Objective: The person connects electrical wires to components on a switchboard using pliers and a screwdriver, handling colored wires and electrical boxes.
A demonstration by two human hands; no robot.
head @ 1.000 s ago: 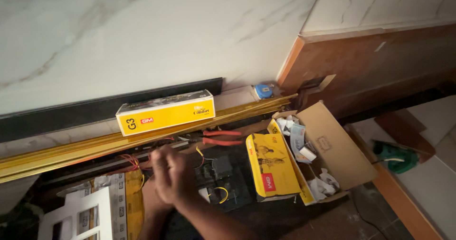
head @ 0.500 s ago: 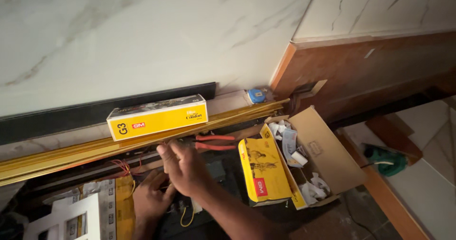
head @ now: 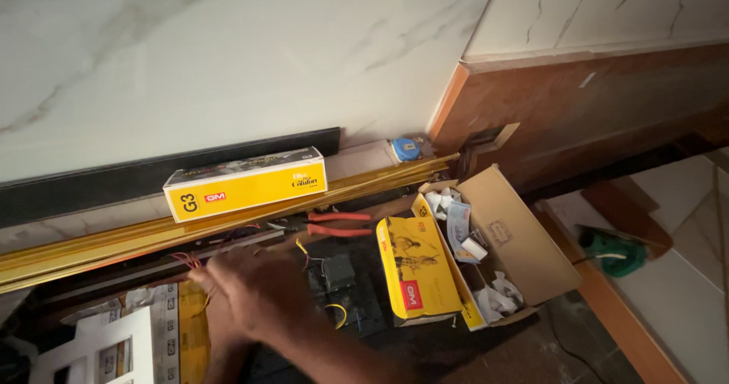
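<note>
Red wires (head: 186, 261) are showing as a small bundle at the left end of the long gold metal strips (head: 114, 243), just beside the fingertips of the one hand clearly in view. Head view: the right hand (head: 254, 293) is reaching leftward across the dark floor area, back of the hand facing the camera, fingers extended toward the wires; whether they are pinching anything cannot be told, as the fingertips are blurring into shadow. The left hand cannot be made out with certainty; only a forearm-like shape is showing beneath the right arm. A long yellow box (head: 244, 184) is lying on the gold strips against the marble wall. Red-handled pliers (head: 338, 224) are lying just right of the hand. A dark switch module (head: 339, 272) with a yellow wire loop (head: 336, 313) is sitting near the wrist. An open cardboard box (head: 516, 240) holding white parts is standing to the right, a yellow carton (head: 418, 278) leaning against it. A white switch plate (head: 95, 350) is lying at lower left.
</note>
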